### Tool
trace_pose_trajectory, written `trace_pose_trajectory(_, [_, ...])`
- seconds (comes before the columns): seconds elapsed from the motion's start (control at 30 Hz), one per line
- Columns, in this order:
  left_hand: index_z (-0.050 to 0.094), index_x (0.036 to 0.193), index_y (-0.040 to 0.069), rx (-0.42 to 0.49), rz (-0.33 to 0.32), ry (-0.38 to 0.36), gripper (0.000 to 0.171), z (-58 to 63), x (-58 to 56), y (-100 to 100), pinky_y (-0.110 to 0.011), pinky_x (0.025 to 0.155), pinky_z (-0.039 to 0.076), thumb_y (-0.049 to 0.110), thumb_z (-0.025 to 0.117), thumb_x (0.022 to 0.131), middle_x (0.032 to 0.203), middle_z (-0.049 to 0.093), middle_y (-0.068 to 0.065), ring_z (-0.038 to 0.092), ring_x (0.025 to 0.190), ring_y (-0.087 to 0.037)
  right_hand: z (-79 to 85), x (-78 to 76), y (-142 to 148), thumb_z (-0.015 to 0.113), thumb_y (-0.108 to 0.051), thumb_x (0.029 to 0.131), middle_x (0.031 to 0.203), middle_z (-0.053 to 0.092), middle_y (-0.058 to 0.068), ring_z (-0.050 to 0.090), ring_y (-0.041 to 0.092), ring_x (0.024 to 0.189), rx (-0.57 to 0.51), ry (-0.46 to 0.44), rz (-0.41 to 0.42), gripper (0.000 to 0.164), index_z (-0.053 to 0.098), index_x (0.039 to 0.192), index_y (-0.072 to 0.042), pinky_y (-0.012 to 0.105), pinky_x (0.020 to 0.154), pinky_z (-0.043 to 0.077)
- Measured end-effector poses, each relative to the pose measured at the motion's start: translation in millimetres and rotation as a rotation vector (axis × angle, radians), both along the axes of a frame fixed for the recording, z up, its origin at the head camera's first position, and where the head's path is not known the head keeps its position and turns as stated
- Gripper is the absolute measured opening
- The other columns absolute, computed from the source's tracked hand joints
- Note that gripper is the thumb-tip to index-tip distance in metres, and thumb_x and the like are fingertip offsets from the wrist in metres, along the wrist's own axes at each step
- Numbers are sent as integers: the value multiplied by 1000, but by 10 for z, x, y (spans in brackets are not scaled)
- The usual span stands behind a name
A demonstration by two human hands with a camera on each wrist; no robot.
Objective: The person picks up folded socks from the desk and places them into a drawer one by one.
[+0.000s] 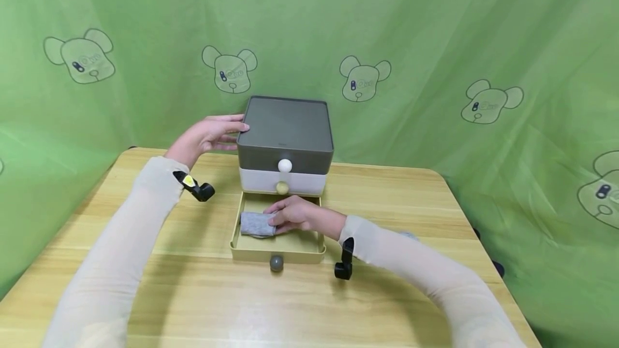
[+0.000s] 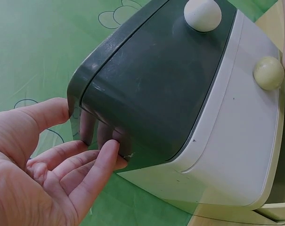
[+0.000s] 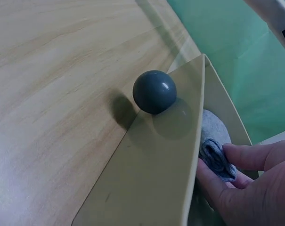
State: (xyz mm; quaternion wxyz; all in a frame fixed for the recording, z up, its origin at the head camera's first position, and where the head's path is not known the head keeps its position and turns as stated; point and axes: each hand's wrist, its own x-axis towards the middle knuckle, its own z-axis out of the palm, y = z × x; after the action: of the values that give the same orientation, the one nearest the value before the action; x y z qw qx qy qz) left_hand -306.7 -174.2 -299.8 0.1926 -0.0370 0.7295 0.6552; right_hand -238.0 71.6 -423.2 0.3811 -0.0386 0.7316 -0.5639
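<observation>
A small chest of drawers (image 1: 287, 122) stands near the back of the table, with a dark grey top tier, a white middle tier and a yellow bottom drawer (image 1: 278, 256) pulled out. My left hand (image 1: 215, 130) rests against the chest's left side, thumb at the top edge and fingers extended along the side. Inside the drawer's left part, my right hand (image 1: 297, 214) pinches one end of a rolled grey cloth (image 1: 255, 224) between thumb and fingers. The right wrist view shows the spiral end of the roll (image 3: 217, 155) right at the thumb, behind the drawer front.
A dark round knob (image 1: 276, 263) sticks out from the drawer front; a white knob (image 1: 285, 165) and a yellow knob (image 1: 282, 187) are above it. A bit of grey-blue fabric (image 1: 408, 235) shows behind the right sleeve. Behind the wooden table (image 1: 232, 305) hangs a green curtain (image 1: 300, 15).
</observation>
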Motion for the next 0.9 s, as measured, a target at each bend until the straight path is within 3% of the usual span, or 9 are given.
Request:
trace_pose_trajectory(0.53, [27, 161, 20, 10, 6, 2, 69, -12, -6, 1, -45, 122, 42, 16, 62, 102, 164, 37, -13, 36, 150, -38, 39, 20, 18, 68, 8, 91, 102, 69, 11, 67, 15, 78, 51, 53, -26, 38, 65, 129, 5, 33, 81, 66])
trace_pose_trajectory(0.9, [25, 162, 19, 0, -9, 9, 71, -13, 7, 6, -46, 122, 41, 17, 62, 102, 166, 32, -13, 34, 151, -39, 52, 17, 115, 66, 7, 93, 114, 71, 17, 70, 16, 84, 35, 53, -32, 38, 63, 131, 7, 38, 91, 65])
